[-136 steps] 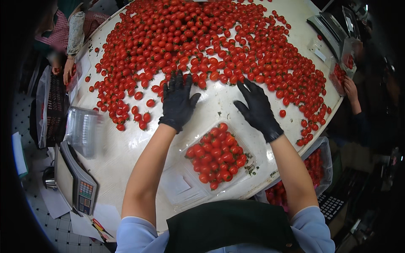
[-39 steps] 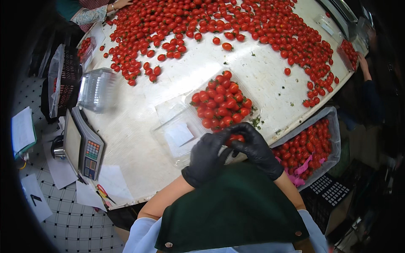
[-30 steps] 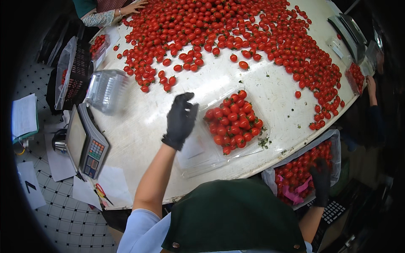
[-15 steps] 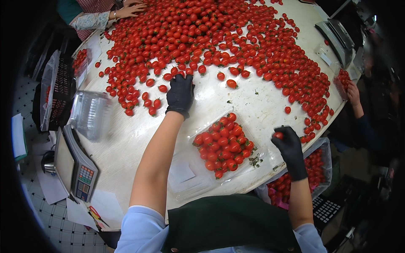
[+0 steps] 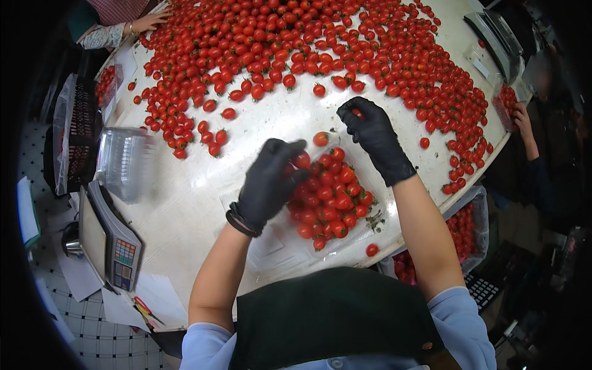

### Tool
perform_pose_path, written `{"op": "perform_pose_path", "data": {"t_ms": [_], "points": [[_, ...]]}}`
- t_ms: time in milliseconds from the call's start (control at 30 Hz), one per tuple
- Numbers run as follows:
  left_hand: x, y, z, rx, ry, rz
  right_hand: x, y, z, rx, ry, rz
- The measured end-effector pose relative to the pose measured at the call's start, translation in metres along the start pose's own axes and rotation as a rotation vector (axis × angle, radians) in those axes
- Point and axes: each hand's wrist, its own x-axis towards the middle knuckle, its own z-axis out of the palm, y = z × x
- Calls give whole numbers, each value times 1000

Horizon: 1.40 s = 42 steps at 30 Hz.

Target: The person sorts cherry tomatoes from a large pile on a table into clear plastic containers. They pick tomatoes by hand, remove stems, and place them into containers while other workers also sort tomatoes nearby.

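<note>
A clear plastic box (image 5: 377, 185) heaped with cherry tomatoes (image 5: 327, 196) stands on the table in front of me. My left hand (image 5: 266, 184), black-gloved and slightly blurred, is over the box's left side, its fingers curled round a cherry tomato (image 5: 301, 160). Beyond the box's far right corner, my gloved right hand (image 5: 373, 135) is closed on another cherry tomato (image 5: 357, 113), partly hidden by the fingers. One loose tomato (image 5: 320, 139) is at the box's far edge. Another tomato (image 5: 372, 250) lies near the table's front edge.
A big pile of cherry tomatoes (image 5: 246, 43) covers the far table. Left are stacked clear boxes (image 5: 125, 161), a scale (image 5: 117, 237) and scissors (image 5: 147, 310). A lined crate of tomatoes (image 5: 459, 234) stands below the right edge. Other people's hands (image 5: 148, 22) show at far left and right.
My left hand has come back from the pile to the box with a tomato. My right hand has moved from the table's right edge to beyond the box. A tomato now lies near the front edge.
</note>
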Motion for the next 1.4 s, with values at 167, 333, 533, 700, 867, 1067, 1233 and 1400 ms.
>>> {"op": "perform_pose_path", "data": {"t_ms": [167, 333, 533, 700, 867, 1067, 1233, 1400], "points": [[-37, 20, 41, 206, 26, 144, -52, 13, -15, -197, 20, -389], [-80, 14, 38, 305, -40, 69, -115, 22, -29, 0, -67, -200], [-84, -105, -43, 880, 250, -378, -158, 37, -25, 328, 48, -114], [-138, -164, -51, 899, 502, -325, -198, 45, -42, 319, 27, 92], [-170, -203, -127, 1116, 803, -829, -216, 54, -57, 282, 86, 117], [-214, -251, -178, 1034, 688, -965, -215, 58, -59, 191, 103, 165], [-227, -180, -161, 650, 575, -731, -212, 53, -43, 180, 35, 167], [-235, -30, -42, 331, 183, -142, -214, 60, -49, 243, 112, 127]]}}
